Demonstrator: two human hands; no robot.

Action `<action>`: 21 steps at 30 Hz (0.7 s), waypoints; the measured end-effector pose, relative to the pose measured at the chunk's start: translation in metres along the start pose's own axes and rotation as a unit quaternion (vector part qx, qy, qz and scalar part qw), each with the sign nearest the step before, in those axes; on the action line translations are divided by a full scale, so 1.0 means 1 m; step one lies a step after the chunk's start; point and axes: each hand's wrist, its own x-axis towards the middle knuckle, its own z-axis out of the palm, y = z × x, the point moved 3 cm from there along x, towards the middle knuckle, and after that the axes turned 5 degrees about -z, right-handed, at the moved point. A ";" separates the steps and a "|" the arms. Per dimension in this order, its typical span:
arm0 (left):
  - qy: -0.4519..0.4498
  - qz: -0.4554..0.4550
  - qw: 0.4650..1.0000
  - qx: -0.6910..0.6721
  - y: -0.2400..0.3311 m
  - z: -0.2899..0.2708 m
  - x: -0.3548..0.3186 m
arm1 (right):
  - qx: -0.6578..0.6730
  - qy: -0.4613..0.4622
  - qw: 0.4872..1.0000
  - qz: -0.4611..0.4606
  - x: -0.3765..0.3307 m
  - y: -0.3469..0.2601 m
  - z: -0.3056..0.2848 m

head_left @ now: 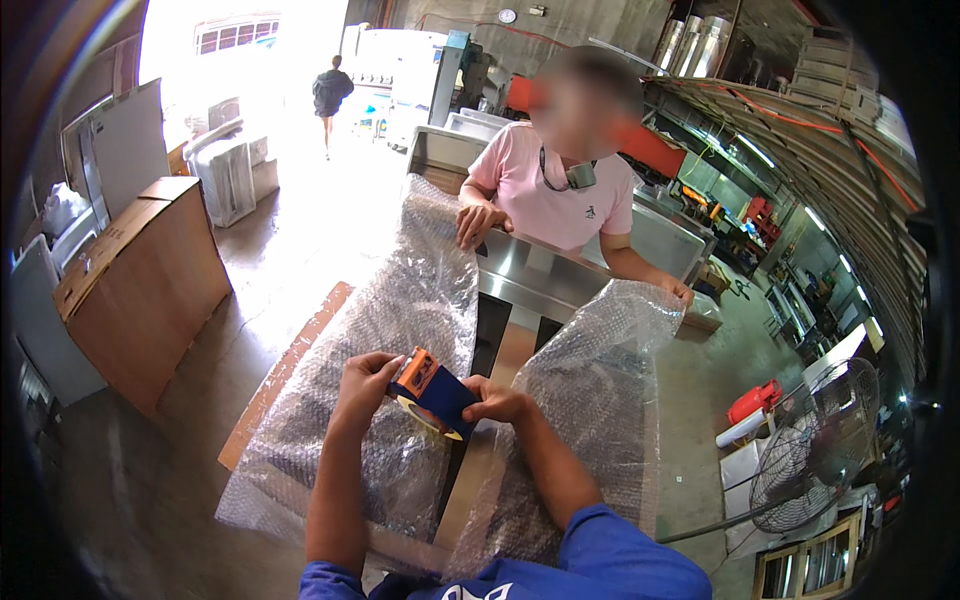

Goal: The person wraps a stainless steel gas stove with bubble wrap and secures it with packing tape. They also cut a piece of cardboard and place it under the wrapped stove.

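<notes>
Head: dispenser [441, 395] near bubble-wrap edge [468, 322]

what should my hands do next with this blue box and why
Perhaps tilt the blue-and-orange box so the pale curved rim beneath shows fully: the left hand and right hand grip the box, that rim is only partly visible, and a co-worker's hand holds the bubble wrap.
</notes>
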 end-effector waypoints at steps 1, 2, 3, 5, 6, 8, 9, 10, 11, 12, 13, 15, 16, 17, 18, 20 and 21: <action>-0.003 0.004 1.000 0.006 0.002 0.000 0.000 | 0.002 0.006 1.000 0.003 -0.001 0.000 0.000; -0.005 0.007 1.000 0.008 0.002 0.000 0.000 | 0.003 0.013 1.000 0.007 -0.002 0.000 -0.001; -0.009 0.010 1.000 0.010 0.002 0.001 0.000 | 0.002 0.012 1.000 0.011 -0.004 0.000 -0.001; -0.009 0.012 1.000 0.014 0.003 0.000 0.000 | 0.002 0.007 1.000 0.012 -0.002 -0.002 0.001; -0.009 0.010 1.000 0.012 0.004 0.000 0.001 | 0.002 0.004 1.000 0.020 -0.001 -0.005 0.002; -0.009 0.006 1.000 0.008 0.004 -0.002 0.001 | 0.007 -0.003 0.999 0.039 0.001 -0.009 0.006; -0.001 0.001 1.000 0.011 0.006 -0.004 0.000 | -0.010 0.003 0.999 0.032 0.002 -0.009 0.006; 0.010 -0.005 1.000 0.012 0.006 -0.006 -0.004 | -0.025 0.006 0.999 0.029 0.004 -0.008 0.008; 0.024 -0.012 1.000 0.013 0.006 -0.009 -0.006 | -0.041 0.006 0.999 0.025 0.007 -0.008 0.009; 0.014 0.003 1.000 0.020 0.005 -0.012 -0.001 | -0.072 0.005 0.997 0.026 0.009 -0.008 0.003; 0.020 -0.007 0.999 0.026 0.009 -0.013 -0.004 | -0.064 0.009 0.997 0.033 0.009 -0.008 0.004; 0.012 0.008 1.000 0.017 0.011 -0.013 -0.007 | -0.068 0.012 0.997 0.029 0.006 -0.008 0.004; 0.014 0.015 1.000 0.023 0.010 -0.010 -0.007 | -0.062 0.020 0.997 0.030 0.004 -0.010 0.006; 0.010 0.016 0.999 0.029 0.005 -0.011 -0.003 | -0.057 0.028 0.998 0.028 0.003 -0.012 0.009; 0.006 0.014 0.999 0.028 0.010 -0.005 -0.006 | -0.053 0.044 0.997 0.039 -0.004 -0.012 0.008; 0.011 0.010 1.000 0.025 0.006 -0.009 -0.003 | -0.074 0.052 0.995 0.040 0.001 -0.021 0.015; 0.014 0.008 1.000 0.016 0.005 -0.012 -0.004 | -0.088 0.065 0.993 0.038 0.005 -0.019 0.017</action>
